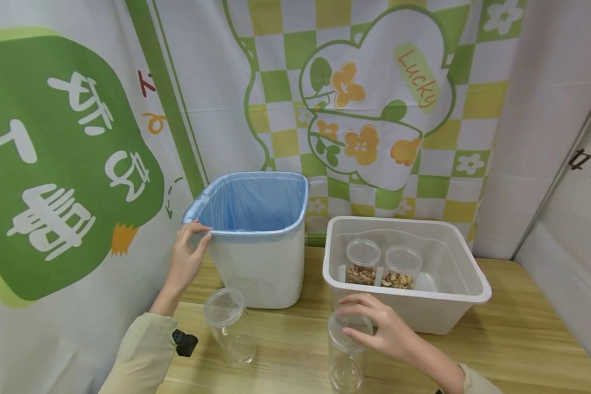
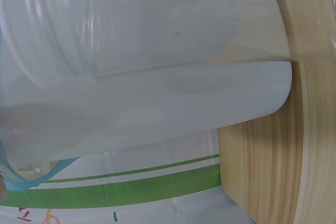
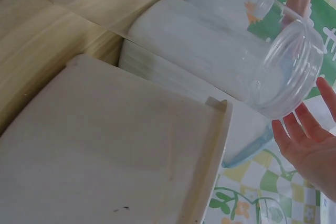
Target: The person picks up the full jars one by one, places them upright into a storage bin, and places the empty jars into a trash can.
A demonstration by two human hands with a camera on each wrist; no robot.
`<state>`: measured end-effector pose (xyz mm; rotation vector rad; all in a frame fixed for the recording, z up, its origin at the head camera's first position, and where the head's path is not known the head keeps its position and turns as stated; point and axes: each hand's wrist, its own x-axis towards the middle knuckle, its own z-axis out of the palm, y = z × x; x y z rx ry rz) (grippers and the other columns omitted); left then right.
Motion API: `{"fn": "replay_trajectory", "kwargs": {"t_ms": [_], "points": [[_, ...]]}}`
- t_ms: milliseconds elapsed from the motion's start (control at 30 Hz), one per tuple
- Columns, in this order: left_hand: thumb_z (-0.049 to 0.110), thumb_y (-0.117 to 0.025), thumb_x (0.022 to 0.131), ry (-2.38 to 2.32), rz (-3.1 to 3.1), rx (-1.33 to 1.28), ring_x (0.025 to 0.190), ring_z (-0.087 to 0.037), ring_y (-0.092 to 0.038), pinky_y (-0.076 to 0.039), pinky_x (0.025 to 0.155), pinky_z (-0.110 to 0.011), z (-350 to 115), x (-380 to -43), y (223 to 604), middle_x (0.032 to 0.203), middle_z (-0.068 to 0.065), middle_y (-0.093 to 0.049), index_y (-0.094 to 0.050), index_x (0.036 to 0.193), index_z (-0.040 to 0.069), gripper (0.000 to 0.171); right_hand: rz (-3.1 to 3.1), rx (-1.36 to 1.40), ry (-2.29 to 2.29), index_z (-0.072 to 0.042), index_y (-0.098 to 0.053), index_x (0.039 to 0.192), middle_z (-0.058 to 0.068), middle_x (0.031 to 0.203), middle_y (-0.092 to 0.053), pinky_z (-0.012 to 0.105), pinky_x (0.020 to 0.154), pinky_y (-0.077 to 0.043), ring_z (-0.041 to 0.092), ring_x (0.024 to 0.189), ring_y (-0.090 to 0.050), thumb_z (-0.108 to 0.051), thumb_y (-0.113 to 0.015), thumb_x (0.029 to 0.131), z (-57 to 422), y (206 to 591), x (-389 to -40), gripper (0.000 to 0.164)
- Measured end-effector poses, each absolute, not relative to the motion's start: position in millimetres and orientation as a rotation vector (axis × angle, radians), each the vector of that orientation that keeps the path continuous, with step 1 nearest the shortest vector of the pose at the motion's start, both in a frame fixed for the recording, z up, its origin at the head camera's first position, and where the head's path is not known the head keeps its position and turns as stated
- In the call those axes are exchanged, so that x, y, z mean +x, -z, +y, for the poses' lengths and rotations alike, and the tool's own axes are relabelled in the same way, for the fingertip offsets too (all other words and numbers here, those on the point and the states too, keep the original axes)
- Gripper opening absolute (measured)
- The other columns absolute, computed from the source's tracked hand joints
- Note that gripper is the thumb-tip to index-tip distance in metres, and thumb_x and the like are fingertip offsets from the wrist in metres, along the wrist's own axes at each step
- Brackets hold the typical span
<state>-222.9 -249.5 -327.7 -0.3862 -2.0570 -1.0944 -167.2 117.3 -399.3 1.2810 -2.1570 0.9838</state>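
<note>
A white trash bin [image 1: 261, 273] with a blue plastic liner [image 1: 248, 202] stands at the back left in the head view. My left hand [image 1: 188, 260] pinches the liner at the bin's near left rim, thumb outside and fingers over the edge. My right hand [image 1: 376, 325] is over the lid of a clear lidded jar [image 1: 346, 364] in front. Its fingers are spread, fingertips right at the lid's edge, as the right wrist view of this jar [image 3: 205, 56] also shows. A second clear lidded jar [image 1: 235, 334] stands before the bin. Both jars look empty.
A white plastic tub [image 1: 448, 306] stands right of the bin, holding a jar of walnuts [image 1: 361, 265] and a jar of cashews [image 1: 401, 268]. Everything stands on a wooden table [image 1: 517, 339]. Printed curtains [image 1: 216, 126] hang close behind and on both sides.
</note>
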Motion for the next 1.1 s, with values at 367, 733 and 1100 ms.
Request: {"fn": "replay_trajectory", "kwargs": {"t_ms": [367, 733, 1100], "points": [[-0.010, -0.054, 0.081, 1.088, -2.037, -0.399, 0.112, -0.043, -0.039, -0.024, 0.095, -0.021, -248, -224, 327, 0.098, -0.028, -0.051, -0.055, 0.091, -0.014, 0.011, -2.048, 1.255, -1.051, -0.011, -0.061, 0.104, 0.010, 0.113, -0.055, 0.022, 0.098, -0.031, 0.022, 0.111, -0.046, -0.014, -0.070, 0.074, 124, 422, -159, 0.031], [-0.010, -0.054, 0.081, 1.102, -2.035, -0.394, 0.112, -0.043, -0.038, -0.024, 0.095, -0.023, -246, -223, 326, 0.099, -0.029, -0.050, -0.054, 0.092, -0.015, 0.012, -1.903, 1.252, -1.143, 0.001, -0.061, 0.094, 0.017, 0.109, -0.055, 0.019, 0.100, -0.027, 0.020, 0.115, -0.043, -0.006, -0.073, 0.066, 116, 412, -142, 0.031], [-0.012, -0.054, 0.080, 1.101, -2.026, -0.392, 0.112, -0.043, -0.038, -0.024, 0.095, -0.023, -248, -224, 329, 0.098, -0.026, -0.051, -0.054, 0.091, -0.015, 0.012, -1.761, 1.317, -1.213, 0.005, -0.058, 0.096, 0.021, 0.111, -0.053, 0.024, 0.101, -0.028, 0.027, 0.117, -0.041, -0.012, -0.072, 0.072, 112, 426, -146, 0.033]]}}
